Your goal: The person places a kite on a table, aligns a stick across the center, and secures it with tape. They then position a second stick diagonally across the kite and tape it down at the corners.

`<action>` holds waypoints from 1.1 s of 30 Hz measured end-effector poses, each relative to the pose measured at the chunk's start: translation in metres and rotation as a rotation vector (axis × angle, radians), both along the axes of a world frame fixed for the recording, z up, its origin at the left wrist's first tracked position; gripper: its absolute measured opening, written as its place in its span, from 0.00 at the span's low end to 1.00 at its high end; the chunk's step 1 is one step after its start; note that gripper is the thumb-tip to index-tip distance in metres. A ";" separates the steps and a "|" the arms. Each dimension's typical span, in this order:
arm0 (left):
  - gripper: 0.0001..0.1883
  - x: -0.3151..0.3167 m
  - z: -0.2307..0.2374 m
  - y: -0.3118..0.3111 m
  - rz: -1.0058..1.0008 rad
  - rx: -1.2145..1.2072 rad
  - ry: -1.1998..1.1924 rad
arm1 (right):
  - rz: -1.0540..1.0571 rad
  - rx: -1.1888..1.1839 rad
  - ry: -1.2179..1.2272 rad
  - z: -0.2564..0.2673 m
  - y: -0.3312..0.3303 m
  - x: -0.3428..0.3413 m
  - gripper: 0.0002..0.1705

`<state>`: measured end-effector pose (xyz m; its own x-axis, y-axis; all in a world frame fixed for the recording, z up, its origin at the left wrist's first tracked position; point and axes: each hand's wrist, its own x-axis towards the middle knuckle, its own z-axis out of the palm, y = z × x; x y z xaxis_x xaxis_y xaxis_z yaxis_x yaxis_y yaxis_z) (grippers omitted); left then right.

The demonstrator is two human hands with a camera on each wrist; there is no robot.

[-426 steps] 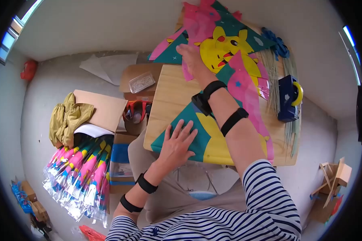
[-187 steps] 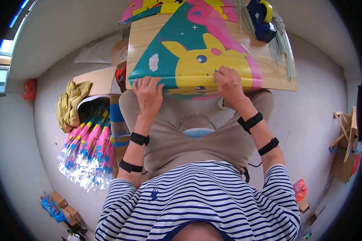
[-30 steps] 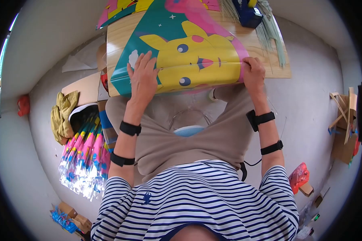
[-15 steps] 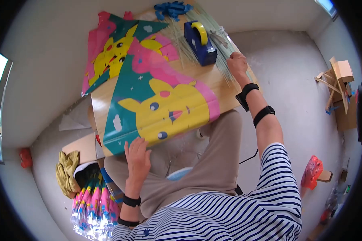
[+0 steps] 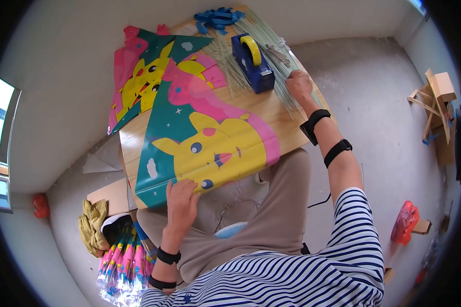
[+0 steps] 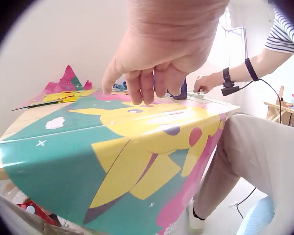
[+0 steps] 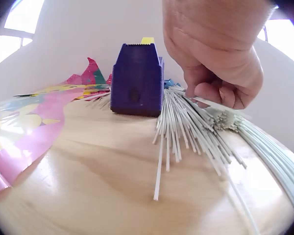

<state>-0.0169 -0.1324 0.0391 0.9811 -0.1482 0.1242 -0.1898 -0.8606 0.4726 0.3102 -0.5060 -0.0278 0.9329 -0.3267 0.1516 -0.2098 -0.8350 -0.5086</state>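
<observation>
A glossy printed sheet (image 5: 159, 138) (image 6: 54, 156), green, pink and yellow with a cartoon figure, drapes over the table's near edge with a crease across it. My left hand (image 5: 182, 202) (image 6: 171, 44) is at the sheet's front left part, fingers loosely bent and pointing down onto it. To the right, my right hand (image 5: 299, 87) (image 7: 215, 58) is over the bundle of thin pale sticks (image 5: 281, 66) (image 7: 179, 122), thumb and fingers curled round the end of a stick. Its fingertips are partly hidden in the head view.
A blue tape dispenser (image 5: 261, 79) (image 7: 137, 83) with yellow tape stands left of the sticks. More printed sheets (image 5: 130, 77) lie at the back left, and blue strips (image 5: 217, 19) at the back. Packaged printed pieces (image 5: 125, 268) are by a box at the lower left.
My right hand has left the sheet's right edge and moved out to the sticks. My left hand has shifted toward the sheet's front edge. The head view has turned to the right.
</observation>
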 end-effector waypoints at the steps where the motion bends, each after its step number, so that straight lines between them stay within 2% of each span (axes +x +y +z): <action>1: 0.15 0.005 0.001 -0.003 -0.010 -0.023 -0.017 | 0.015 0.009 -0.020 0.001 -0.005 -0.002 0.11; 5: 0.14 0.028 0.015 -0.022 -0.067 -0.142 -0.057 | 0.023 0.029 0.062 0.007 -0.021 -0.013 0.11; 8: 0.15 0.042 0.029 -0.040 -0.109 -0.258 -0.044 | 0.014 0.091 0.015 0.017 -0.027 -0.030 0.10; 11: 0.16 0.051 0.042 -0.054 -0.078 -0.445 0.107 | 0.171 0.301 -0.119 0.020 -0.036 -0.064 0.09; 13: 0.16 0.066 0.031 -0.062 -0.013 -0.754 0.191 | 0.354 0.638 -0.062 0.062 -0.019 -0.129 0.07; 15: 0.17 0.077 0.031 -0.069 0.039 -1.049 0.286 | 0.508 0.873 0.106 0.084 -0.002 -0.190 0.04; 17: 0.18 0.086 0.042 -0.075 0.056 -1.322 0.394 | 0.541 0.956 0.263 0.104 0.017 -0.243 0.04; 20: 0.17 0.082 0.046 -0.081 -0.019 -1.502 0.481 | 0.564 0.978 0.349 0.106 0.025 -0.284 0.03; 26: 0.10 0.072 0.038 -0.076 -0.045 -1.523 0.482 | 0.576 0.916 0.330 0.103 0.028 -0.303 0.02; 33: 0.08 0.066 0.040 -0.072 -0.030 -1.555 0.487 | 0.593 0.867 0.315 0.107 0.036 -0.300 0.01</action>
<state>0.0495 -0.2047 0.0789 0.9693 -0.2020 -0.1401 0.2224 0.4778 0.8499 0.0101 -0.4695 0.0796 0.9336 0.3061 -0.1861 -0.1170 -0.2304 -0.9660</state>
